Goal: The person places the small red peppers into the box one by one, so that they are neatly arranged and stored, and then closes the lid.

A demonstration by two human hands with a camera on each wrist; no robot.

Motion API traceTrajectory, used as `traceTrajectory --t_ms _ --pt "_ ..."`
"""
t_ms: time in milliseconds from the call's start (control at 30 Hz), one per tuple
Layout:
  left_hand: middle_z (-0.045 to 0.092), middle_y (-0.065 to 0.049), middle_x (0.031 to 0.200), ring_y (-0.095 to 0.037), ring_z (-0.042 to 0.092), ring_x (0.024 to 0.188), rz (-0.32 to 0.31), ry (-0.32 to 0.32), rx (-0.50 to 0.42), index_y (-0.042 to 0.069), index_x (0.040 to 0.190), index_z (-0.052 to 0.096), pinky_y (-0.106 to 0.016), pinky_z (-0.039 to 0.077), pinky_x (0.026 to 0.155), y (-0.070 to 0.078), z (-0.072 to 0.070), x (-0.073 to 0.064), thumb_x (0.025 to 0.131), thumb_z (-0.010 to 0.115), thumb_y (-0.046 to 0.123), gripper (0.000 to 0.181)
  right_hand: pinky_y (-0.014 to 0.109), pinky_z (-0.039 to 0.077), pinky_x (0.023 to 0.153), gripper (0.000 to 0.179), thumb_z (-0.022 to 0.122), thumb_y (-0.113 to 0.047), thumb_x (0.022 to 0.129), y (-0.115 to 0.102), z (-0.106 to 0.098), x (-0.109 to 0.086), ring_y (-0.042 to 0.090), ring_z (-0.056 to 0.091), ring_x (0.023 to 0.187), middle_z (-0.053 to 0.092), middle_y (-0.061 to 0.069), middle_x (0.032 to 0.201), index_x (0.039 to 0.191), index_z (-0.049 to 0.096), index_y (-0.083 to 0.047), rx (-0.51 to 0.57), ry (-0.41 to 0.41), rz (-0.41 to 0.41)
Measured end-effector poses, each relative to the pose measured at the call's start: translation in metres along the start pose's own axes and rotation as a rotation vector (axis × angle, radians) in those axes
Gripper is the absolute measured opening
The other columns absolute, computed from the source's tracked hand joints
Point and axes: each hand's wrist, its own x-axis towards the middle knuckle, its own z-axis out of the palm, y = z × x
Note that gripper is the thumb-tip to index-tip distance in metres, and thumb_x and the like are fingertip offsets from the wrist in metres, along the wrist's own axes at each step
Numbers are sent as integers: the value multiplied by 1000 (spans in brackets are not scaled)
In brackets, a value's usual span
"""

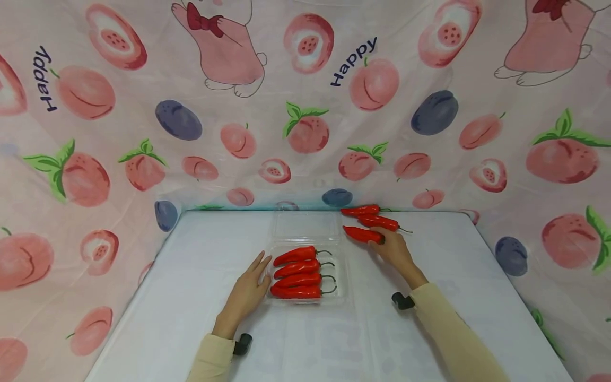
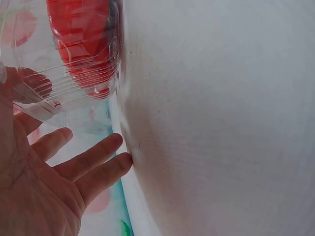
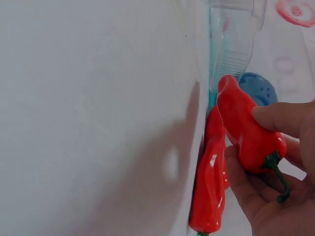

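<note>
A clear plastic clamshell box lies with its lid folded back, and several red peppers rest in a column inside it, green stems to the right. My left hand is at the box's left side, fingers spread; in the left wrist view the thumb shows through the clear plastic. My right hand pinches a red pepper between thumb and fingers, its stem toward the palm. In the right wrist view this pepper is lifted off the table.
Two more red peppers lie at the table's back edge, the nearer one just beyond my right hand. The box's transparent lid extends toward that edge. A fruit-patterned cloth hangs behind the white table.
</note>
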Motion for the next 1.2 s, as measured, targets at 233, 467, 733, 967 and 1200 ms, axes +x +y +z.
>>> traceTrajectory --t_ms 233,467,733,967,1200 --pt "32 0 161 -34 47 138 0 1 1 22 149 44 -56 42 109 -2 1 1 98 54 28 52 53 51 98 50 67 -24 92 -2 -2 -11 35 52 113 59 19 130 138 55 -10 35 8 28" --pt "33 0 161 -34 48 138 -1 -2 2 22 149 44 -57 42 108 -2 1 0 98 53 29 52 51 53 94 47 66 -25 93 -2 -7 -18 34 55 108 63 19 124 137 57 -11 28 64 11" --pt "32 -1 161 -35 48 137 12 -6 -2 21 149 44 -57 42 108 0 0 1 98 53 27 52 41 53 81 44 66 -25 93 -5 -12 -22 30 57 93 68 17 109 134 60 -12 55 139 -30" --pt "32 -2 161 -35 48 137 9 -9 7 20 149 44 -56 42 108 0 0 1 98 53 27 53 46 56 85 45 68 -25 92 -11 -12 -28 31 59 96 67 18 114 135 59 -13 78 154 -27" --pt "32 -2 161 -34 47 138 8 -6 7 21 150 44 -57 42 108 2 0 1 98 53 27 53 45 57 85 46 68 -26 92 -18 -12 -36 30 61 97 67 17 118 135 59 -12 96 170 -46"
